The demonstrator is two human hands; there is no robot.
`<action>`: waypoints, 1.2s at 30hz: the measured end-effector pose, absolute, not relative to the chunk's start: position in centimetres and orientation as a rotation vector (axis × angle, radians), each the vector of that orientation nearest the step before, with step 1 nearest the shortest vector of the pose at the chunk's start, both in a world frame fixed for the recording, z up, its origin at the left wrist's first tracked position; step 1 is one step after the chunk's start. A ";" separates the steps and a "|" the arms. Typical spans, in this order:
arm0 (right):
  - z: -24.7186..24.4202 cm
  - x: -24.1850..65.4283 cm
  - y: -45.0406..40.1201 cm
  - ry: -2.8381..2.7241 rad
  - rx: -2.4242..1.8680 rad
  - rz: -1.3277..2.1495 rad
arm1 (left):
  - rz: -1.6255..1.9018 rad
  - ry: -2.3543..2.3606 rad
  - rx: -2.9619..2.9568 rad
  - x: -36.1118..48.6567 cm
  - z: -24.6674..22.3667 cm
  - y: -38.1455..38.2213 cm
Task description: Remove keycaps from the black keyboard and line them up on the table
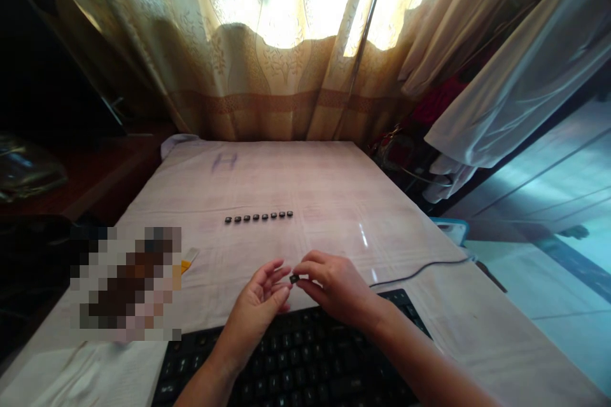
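Pinched in my right fingers [312,269] is a keycap [294,279] of dark plastic, the keyboard [305,356] just below them looks like black plastic too, the pale table cover [305,172] around them is smooth with glossy glints to their right, and the curtain [296,116] far beyond is patterned cloth.

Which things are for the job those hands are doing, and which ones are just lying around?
Seem part of the job:
- small black keycap, pinched by the right hand
- left hand, open close beside it
- row of eight keycaps
- black keyboard under the hands

Seem just around:
- patterned curtain
- hanging white cloth
- yellow thing beside the blurred patch
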State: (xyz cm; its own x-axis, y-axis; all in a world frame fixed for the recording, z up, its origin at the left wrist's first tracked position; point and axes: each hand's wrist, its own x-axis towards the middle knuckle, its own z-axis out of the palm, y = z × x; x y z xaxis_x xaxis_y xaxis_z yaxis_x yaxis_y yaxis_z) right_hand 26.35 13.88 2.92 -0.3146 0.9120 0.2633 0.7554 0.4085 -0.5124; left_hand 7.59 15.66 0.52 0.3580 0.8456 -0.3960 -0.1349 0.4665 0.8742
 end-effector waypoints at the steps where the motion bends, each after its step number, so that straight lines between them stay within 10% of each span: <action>1: 2.8 27.1 14.9 -2.096 -1.431 0.432 | 0.766 1.006 0.862 7.5 0.5 15.7; 36: -3.0 30.7 27.8 -1.799 -2.027 0.360 | 0.864 1.006 0.623 6.9 0.6 16.3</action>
